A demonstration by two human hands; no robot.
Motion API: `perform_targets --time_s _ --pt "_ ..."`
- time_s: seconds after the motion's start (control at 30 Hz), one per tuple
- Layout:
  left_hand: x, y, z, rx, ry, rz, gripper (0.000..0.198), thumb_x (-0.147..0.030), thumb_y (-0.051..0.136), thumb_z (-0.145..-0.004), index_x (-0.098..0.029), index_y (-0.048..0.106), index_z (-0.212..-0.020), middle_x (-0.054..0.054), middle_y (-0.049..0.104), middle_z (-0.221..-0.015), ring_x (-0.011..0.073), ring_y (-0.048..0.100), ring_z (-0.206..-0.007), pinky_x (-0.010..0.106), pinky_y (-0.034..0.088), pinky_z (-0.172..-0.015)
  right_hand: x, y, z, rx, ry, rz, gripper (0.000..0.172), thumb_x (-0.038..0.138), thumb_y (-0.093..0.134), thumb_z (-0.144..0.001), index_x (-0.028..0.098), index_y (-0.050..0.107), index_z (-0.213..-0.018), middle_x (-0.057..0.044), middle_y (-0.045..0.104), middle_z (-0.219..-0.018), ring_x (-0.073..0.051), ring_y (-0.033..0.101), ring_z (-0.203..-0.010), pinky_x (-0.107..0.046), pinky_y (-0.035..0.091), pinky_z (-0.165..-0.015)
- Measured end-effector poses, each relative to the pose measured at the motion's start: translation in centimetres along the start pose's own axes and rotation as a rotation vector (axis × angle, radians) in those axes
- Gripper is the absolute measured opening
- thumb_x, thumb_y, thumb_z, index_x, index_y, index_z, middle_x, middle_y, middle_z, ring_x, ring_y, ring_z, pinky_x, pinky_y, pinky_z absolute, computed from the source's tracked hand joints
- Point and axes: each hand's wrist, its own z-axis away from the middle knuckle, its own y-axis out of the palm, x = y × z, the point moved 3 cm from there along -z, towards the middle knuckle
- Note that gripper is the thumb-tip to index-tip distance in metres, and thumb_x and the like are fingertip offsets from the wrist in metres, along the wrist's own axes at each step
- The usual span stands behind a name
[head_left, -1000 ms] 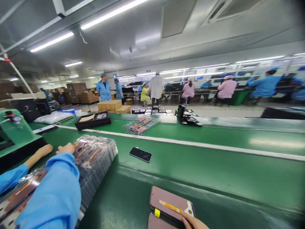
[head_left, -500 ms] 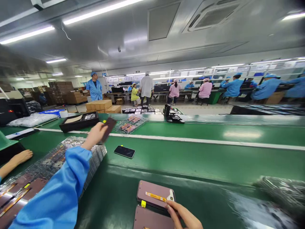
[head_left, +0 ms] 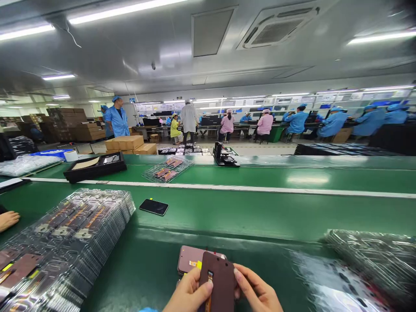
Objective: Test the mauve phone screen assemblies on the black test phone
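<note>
Working remotely, I viewed a green bench (head_left: 247,212), with a stack of clear trays (head_left: 105,242) at its left. The left hand (head_left: 189,291) pinched a brown panel (head_left: 224,278) between thumb and fingers; the right hand (head_left: 260,291) pinched its right edge. I saw this panel partly hide a pile of panels (head_left: 188,255). A black-screened phone (head_left: 154,207) lay farther back. An orange ribbon (head_left: 208,304) ran along the held panel, under the left thumb.
</note>
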Motion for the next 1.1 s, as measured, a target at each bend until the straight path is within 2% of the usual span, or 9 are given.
perform_targets --time_s 0.17,0.33,0.4,0.53,0.63,0.73,0.9,1.0,1.1 --pt "0.6 -0.5 0.0 -0.017 0.040 0.032 0.046 -0.048 0.075 -0.077 -0.023 0.069 -0.116 0.011 0.074 -0.106 0.0268 0.069 -0.100 0.039 0.050 -0.094 -0.8 -0.1 -0.4 -0.016 0.027 -0.016 0.052 0.064 0.068 -0.084 0.018 0.074 -0.108 -0.007 0.070 -0.081 -0.022 0.065 -0.068 -0.028 0.057 -0.064" --pt "1.5 -0.7 0.2 -0.026 -0.020 0.028 0.046 -0.051 0.074 -0.078 -0.017 0.071 -0.109 0.011 0.075 -0.095 0.0273 0.071 -0.093 0.037 0.053 -0.085 -0.3 -0.1 -0.5 -0.005 0.002 0.059 0.049 0.061 0.063 -0.088 0.017 0.074 -0.107 -0.008 0.071 -0.080 -0.024 0.069 -0.072 -0.027 0.058 -0.063" --pt "1.8 -0.7 0.3 -0.078 -0.022 -0.007 0.048 -0.053 0.075 -0.076 -0.016 0.071 -0.108 0.011 0.075 -0.097 0.0272 0.070 -0.092 0.035 0.053 -0.082 0.7 0.0 -0.3 -0.079 -0.136 0.209 0.038 0.053 0.061 -0.092 0.019 0.076 -0.099 -0.009 0.072 -0.088 -0.025 0.070 -0.077 -0.028 0.059 -0.067" --pt "1.4 -0.2 0.6 -0.182 -0.017 -0.067 0.050 -0.055 0.074 -0.074 -0.016 0.072 -0.105 0.011 0.074 -0.101 0.0268 0.068 -0.094 0.035 0.053 -0.083 4.1 1.4 1.2 -0.366 -0.636 0.628 0.017 0.023 0.058 -0.095 0.021 0.074 -0.100 -0.010 0.068 -0.113 -0.024 0.068 -0.095 -0.032 0.056 -0.086" --pt "0.2 0.0 0.6 -0.242 -0.011 -0.132 0.047 -0.054 0.074 -0.075 -0.016 0.072 -0.102 0.010 0.075 -0.099 0.0252 0.068 -0.091 0.033 0.052 -0.083 6.2 3.3 2.6 -0.279 -0.782 0.686 0.019 0.011 0.053 -0.094 0.020 0.070 -0.099 -0.010 0.065 -0.118 -0.023 0.062 -0.108 -0.032 0.053 -0.092" --pt "-0.6 0.1 0.4 -0.252 -0.029 -0.174 0.048 -0.054 0.075 -0.073 -0.016 0.073 -0.102 0.009 0.075 -0.097 0.0243 0.067 -0.088 0.032 0.052 -0.082 7.2 3.8 3.1 -0.125 -0.637 0.532 0.018 0.018 0.051 -0.097 0.021 0.065 -0.087 -0.008 0.061 -0.121 -0.021 0.060 -0.110 -0.029 0.051 -0.092" --pt "-0.3 0.9 0.5 -0.131 -0.071 -0.207 0.044 -0.052 0.072 -0.077 -0.015 0.071 -0.101 0.009 0.074 -0.096 0.0215 0.066 -0.085 0.030 0.052 -0.080 6.0 2.2 1.5 -0.168 -0.343 0.335 0.017 0.031 0.057 -0.095 0.022 0.061 -0.081 -0.007 0.062 -0.118 -0.021 0.059 -0.111 -0.028 0.048 -0.094" --pt "0.4 1.1 1.0 -0.082 -0.142 -0.263 0.044 -0.055 0.069 -0.079 -0.015 0.069 -0.098 0.006 0.072 -0.084 0.0161 0.062 -0.070 0.025 0.050 -0.067 4.9 1.6 0.1 -0.154 -0.292 0.333 0.021 0.034 0.059 -0.093 0.020 0.060 -0.078 -0.010 0.063 -0.114 -0.023 0.061 -0.106 -0.032 0.049 -0.090" --pt "0.9 0.9 1.4 -0.048 -0.182 -0.301 0.046 -0.058 0.067 -0.079 -0.014 0.066 -0.094 0.004 0.068 -0.077 0.0142 0.058 -0.064 0.023 0.047 -0.060 4.7 1.5 -0.5 -0.113 -0.294 0.359 0.017 0.034 0.058 -0.094 0.020 0.065 -0.090 -0.007 0.065 -0.099 -0.021 0.063 -0.090 -0.030 0.051 -0.077"
